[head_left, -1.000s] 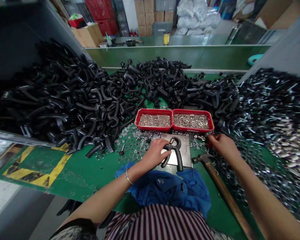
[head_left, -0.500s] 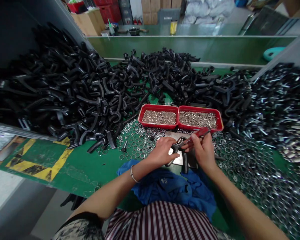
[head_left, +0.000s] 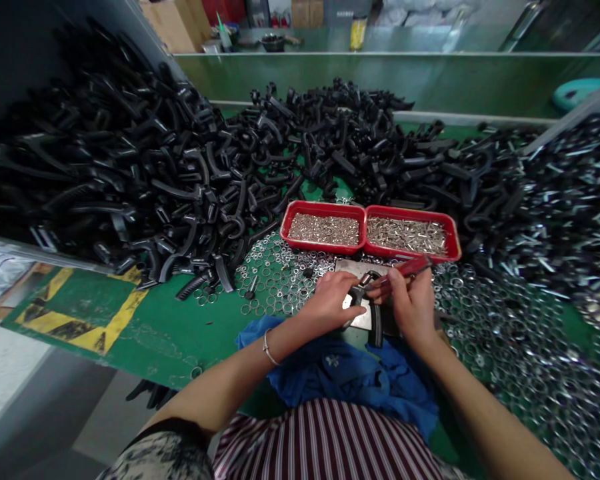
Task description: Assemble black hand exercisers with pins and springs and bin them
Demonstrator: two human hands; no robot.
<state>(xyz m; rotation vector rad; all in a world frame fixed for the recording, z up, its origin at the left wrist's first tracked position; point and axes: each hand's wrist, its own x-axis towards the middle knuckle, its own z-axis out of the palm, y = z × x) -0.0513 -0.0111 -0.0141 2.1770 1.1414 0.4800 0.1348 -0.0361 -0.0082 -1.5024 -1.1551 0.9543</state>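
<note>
My left hand point(head_left: 333, 300) is closed on a black curved plastic part point(head_left: 376, 327), thumb and fingers around its forked end. This part lies on a small metal plate point(head_left: 347, 267) just in front of me. In my right hand point(head_left: 415, 308) is a red-handled screwdriver point(head_left: 416, 265), its handle slanting up to the right. Its thin shaft points left and down at the forked end of the part. The fingers hide where the tip meets it.
Beyond the plate stand two red trays, a left tray point(head_left: 286, 230) and a right tray point(head_left: 454, 243), holding small metal pieces. Black parts point(head_left: 195, 173) are heaped behind and left. Metal rings point(head_left: 520, 347) spread across the right. A blue cloth point(head_left: 340, 373) lies before me.
The camera view has shifted slightly, so the trays and heaps sit a little differently in the picture. Both hands keep the same grips on the black part and the screwdriver.
</note>
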